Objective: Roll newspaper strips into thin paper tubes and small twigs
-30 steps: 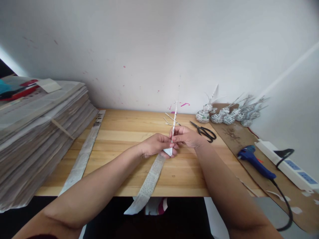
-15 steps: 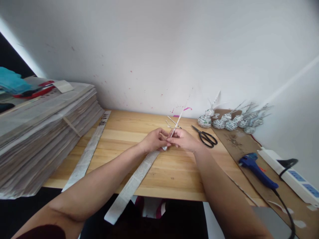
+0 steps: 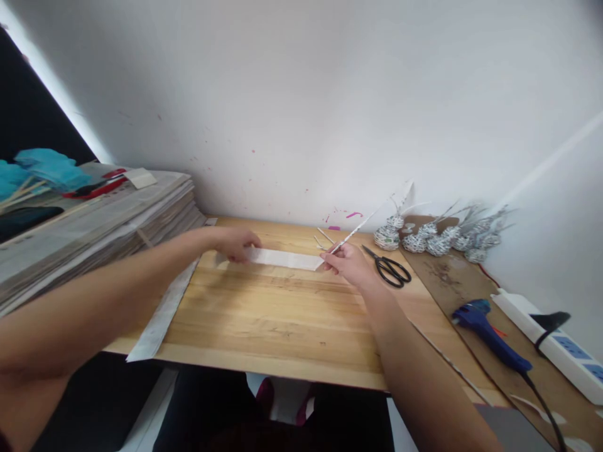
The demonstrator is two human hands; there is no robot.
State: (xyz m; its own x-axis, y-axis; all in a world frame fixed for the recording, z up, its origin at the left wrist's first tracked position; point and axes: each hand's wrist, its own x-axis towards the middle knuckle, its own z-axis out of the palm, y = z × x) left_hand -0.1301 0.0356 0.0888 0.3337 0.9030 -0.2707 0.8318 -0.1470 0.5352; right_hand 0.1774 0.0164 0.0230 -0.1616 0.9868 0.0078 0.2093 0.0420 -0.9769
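A printed paper strip (image 3: 285, 258) stretches sideways above the wooden table between my two hands. My left hand (image 3: 237, 245) is closed on the strip's left part, and a short end shows beyond it. At the other end, my right hand (image 3: 343, 260) pinches the place where the strip meets a thin rolled paper stick (image 3: 358, 227), which slants up to the right. More paper strips (image 3: 164, 314) lie along the table's left side, partly behind my left forearm.
Newspapers (image 3: 164, 216) are stacked at left, with red-handled pliers (image 3: 101, 186) on top. Black scissors (image 3: 391, 269) lie right of my right hand. Woven paper gourds (image 3: 387, 237), a blue glue gun (image 3: 492, 333) and a power strip (image 3: 551, 342) are farther right.
My left hand has moved left, away from my right hand, drawing the strip out sideways. The strip no longer hangs over the front edge, and the rolled stick leans more to the right.
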